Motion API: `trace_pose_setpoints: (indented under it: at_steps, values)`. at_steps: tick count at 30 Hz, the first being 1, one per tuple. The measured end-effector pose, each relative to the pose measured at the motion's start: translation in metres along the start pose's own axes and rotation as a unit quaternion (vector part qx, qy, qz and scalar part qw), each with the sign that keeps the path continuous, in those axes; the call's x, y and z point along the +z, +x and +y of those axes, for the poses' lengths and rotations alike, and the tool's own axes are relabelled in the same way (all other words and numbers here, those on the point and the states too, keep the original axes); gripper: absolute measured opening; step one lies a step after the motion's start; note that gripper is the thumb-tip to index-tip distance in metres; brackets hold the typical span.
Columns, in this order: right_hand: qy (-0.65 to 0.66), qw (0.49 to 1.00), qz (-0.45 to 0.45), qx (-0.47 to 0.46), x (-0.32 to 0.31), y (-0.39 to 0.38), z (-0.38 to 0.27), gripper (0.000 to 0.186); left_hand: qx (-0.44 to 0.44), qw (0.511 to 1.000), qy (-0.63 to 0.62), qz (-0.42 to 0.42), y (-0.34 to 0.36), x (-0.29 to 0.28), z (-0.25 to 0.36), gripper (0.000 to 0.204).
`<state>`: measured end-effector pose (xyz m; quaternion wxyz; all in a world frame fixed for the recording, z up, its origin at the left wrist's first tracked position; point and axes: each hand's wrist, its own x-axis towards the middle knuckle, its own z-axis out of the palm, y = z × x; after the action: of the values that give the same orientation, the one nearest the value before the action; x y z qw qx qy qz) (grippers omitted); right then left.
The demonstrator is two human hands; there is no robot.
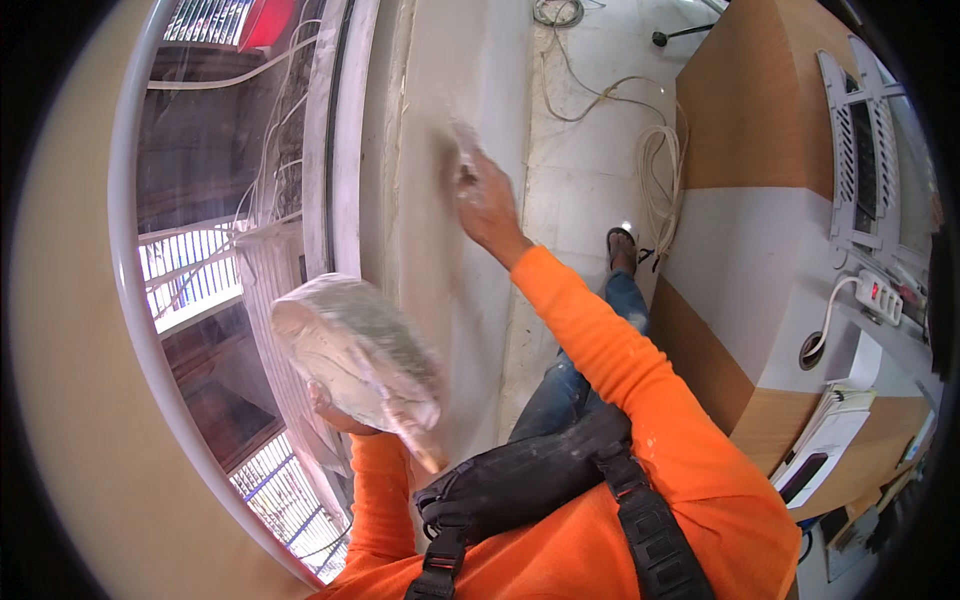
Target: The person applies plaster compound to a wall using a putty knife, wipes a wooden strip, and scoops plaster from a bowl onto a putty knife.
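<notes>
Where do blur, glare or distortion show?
Head view: motion smears the round, grey-white container and, partly, the bare right hand; head view: bright light washes out patches through the clear glass window; head view: the long white frame bows, likely fisheye distortion.

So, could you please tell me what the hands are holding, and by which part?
Left hand: the round container, at its near edge. Right hand: too blurred to tell.
</notes>
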<state>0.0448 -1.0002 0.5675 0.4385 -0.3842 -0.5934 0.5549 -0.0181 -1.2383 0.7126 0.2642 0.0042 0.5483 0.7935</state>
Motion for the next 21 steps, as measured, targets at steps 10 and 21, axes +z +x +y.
trace_pose_setpoints:
  at_steps: [10, 21]
  values:
    - [0.107, 0.975, -0.153, 0.124, -0.043, -0.105, -0.041, 0.03, -0.085, 0.995, 0.019, -0.049, -0.007, 0.002, 0.003, 0.071]
    - [0.055, 0.978, -0.028, 0.201, -0.004, 0.058, -0.027, 0.038, -0.101, 0.994, 0.023, -0.029, -0.002, -0.002, 0.002, 0.072]
